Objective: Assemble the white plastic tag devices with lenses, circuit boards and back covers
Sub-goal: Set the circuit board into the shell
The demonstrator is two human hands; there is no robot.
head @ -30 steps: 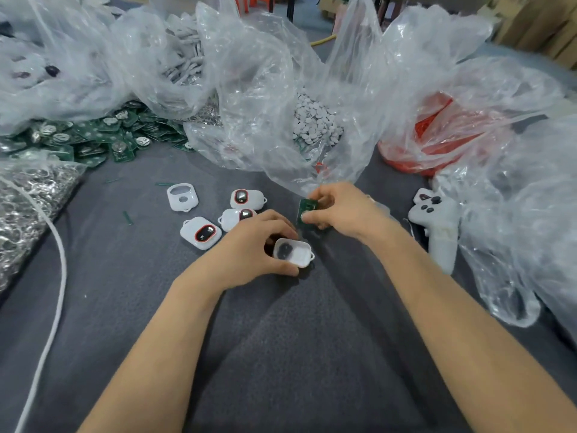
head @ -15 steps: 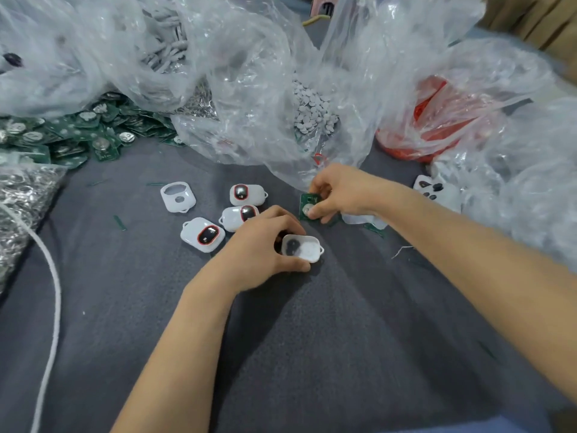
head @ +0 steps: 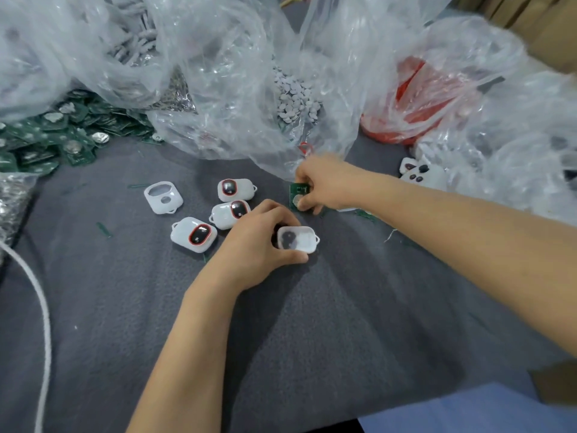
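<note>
Left hand (head: 256, 245) grips a white shell (head: 298, 239) on the grey surface (head: 312, 323), fingers curled round it, dark lens showing inside. Right hand (head: 327, 185) pinches a green board (head: 297, 195) just behind the shell, not touching it. Three tags (head: 231, 214) with red-ringed lenses and one empty frame (head: 163, 197) lie left of the hands. Board pile (head: 46, 145) far left.

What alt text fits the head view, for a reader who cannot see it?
On a grey cloth, the left hand grips an open white tag shell while the right hand pinches a green circuit board just behind it. Three lens-fitted tags lie to the left, before clear bags of parts.
</note>
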